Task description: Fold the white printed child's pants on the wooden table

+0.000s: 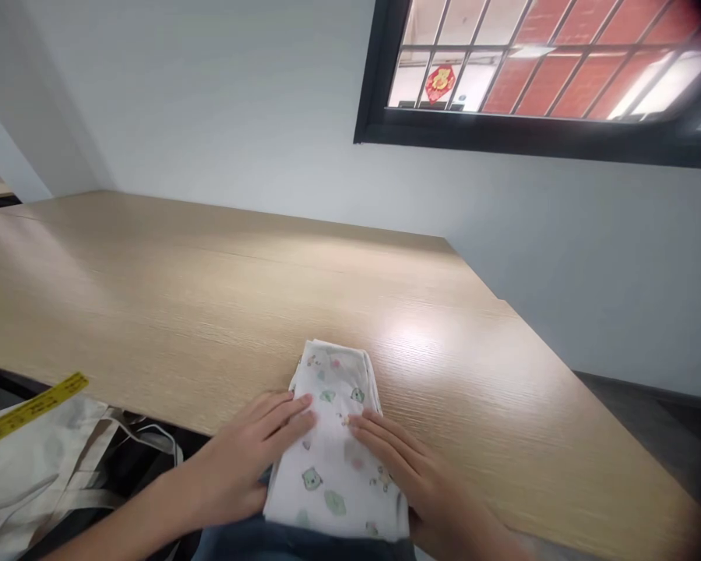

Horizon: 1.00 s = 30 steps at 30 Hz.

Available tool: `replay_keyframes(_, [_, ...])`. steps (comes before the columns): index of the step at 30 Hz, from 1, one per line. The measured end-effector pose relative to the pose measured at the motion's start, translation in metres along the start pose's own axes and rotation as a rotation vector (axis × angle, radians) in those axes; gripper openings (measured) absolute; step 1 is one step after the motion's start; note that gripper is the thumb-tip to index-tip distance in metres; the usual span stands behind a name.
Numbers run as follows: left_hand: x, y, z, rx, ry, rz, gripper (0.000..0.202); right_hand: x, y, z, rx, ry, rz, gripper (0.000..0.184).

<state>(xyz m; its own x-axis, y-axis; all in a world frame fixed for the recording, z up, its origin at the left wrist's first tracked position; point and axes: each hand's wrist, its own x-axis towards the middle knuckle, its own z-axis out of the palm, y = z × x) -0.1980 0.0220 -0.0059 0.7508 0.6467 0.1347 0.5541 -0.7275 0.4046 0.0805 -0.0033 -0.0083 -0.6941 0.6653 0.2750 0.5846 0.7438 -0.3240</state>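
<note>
Head view: left hand [262,444] and right hand [409,467] seemingly flatten folded cloth [330,460] between them. Clamped? Can't tell. Next likely calls for even pressure.

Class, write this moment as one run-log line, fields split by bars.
left hand: on folded cloth, left side | right hand: on its right side | print: green, pink on white | place: near table edge

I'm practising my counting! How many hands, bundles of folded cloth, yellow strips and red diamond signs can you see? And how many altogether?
Hands: 2, the left hand and the right hand
Folded cloth bundle: 1
Yellow strip: 1
Red diamond sign, seen through the window: 1
Total: 5
</note>
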Motion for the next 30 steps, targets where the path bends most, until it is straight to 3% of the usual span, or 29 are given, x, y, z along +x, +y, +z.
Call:
replay_keyframes(4, [0.011, 0.009, 0.001, -0.233, 0.119, -0.095, 0.024, 0.002, -0.011, 0.006, 0.173, 0.287, 0.221, 0.033])
replay_keyframes(6, [0.022, 0.008, 0.0, -0.379, 0.182, -0.262, 0.027, 0.012, -0.014, 0.009, 0.226, 0.424, 0.397, 0.018])
replay_keyframes(8, [0.035, 0.007, 0.002, -0.476, 0.258, -0.43, 0.04, 0.027, -0.016, 0.01, 0.269, 0.472, 0.587, 0.021])
replay_keyframes(11, [0.05, 0.009, 0.008, -0.424, 0.368, -0.624, 0.047, 0.052, -0.013, 0.008, 0.276, 0.44, 0.802, 0.033])
replay_keyframes(14, [0.059, 0.014, 0.012, -0.298, 0.442, -0.784, 0.042, 0.07, -0.005, 0.007, 0.203, 0.438, 0.861, 0.038])
replay_keyframes(17, [0.062, 0.017, 0.015, -0.275, 0.491, -0.898, 0.03, 0.074, 0.002, 0.01, 0.095, 0.547, 0.874, 0.05])
replay_keyframes(20, [0.063, 0.018, 0.018, -0.251, 0.648, -0.853, 0.038, 0.074, -0.001, 0.015, -0.088, 0.673, 0.823, 0.052])
replay_keyframes(23, [0.069, 0.021, 0.021, 0.02, 0.798, -0.557, 0.039, 0.079, -0.014, 0.022, -0.304, 0.724, 0.622, 0.042])
replay_keyframes(26, [0.073, 0.024, 0.022, 0.229, 0.621, -0.368, 0.039, 0.083, -0.022, 0.028, -0.352, 0.549, 0.525, 0.039])
replay_keyframes(28, [0.068, 0.021, 0.023, 0.204, 0.479, -0.392, 0.041, 0.076, -0.019, 0.026, -0.276, 0.437, 0.578, 0.043])
replay_keyframes(30, [0.054, 0.016, 0.025, 0.116, 0.413, -0.473, 0.042, 0.06, -0.01, 0.019, -0.163, 0.386, 0.727, 0.05])
